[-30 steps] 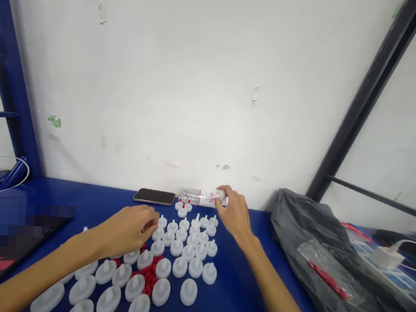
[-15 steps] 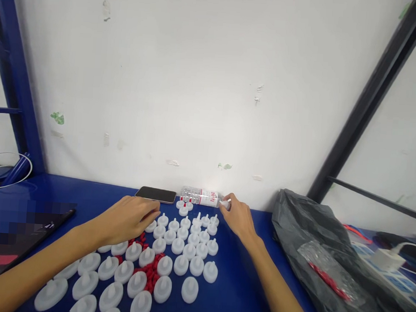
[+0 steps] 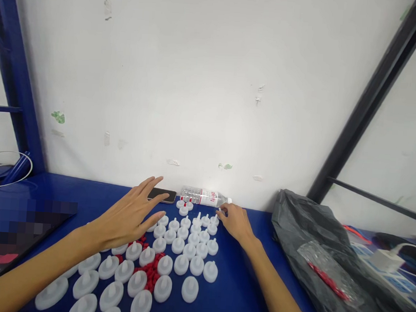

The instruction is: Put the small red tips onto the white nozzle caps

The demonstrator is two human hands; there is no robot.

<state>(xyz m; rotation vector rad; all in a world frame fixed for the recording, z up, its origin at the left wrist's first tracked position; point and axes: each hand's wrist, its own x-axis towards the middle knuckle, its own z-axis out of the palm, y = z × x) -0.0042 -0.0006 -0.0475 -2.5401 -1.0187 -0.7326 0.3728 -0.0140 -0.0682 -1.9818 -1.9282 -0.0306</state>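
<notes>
Head view. Left hand (image 3: 128, 219) lifted above white caps (image 3: 182, 249), fingers spread, grip empty; phone (image 3: 162, 195) just beyond fingertips. Right hand (image 3: 235, 221) low on blue tabletop (image 3: 241, 291), fingertips curled at far-right edge of cap rows, touching end cap; pinch or mere touch: cannot tell. Caps sit flat base down, stub nozzles pointing up, long axis vertical. Judged light, rigid plastic, smooth; best taken by nozzle stub or base rim. Red bits (image 3: 149, 275) among caps nearer wrist. Water bottle (image 3: 203, 197) lies sideways just beyond right grip. Grey bag (image 3: 315, 249) well right.
</notes>
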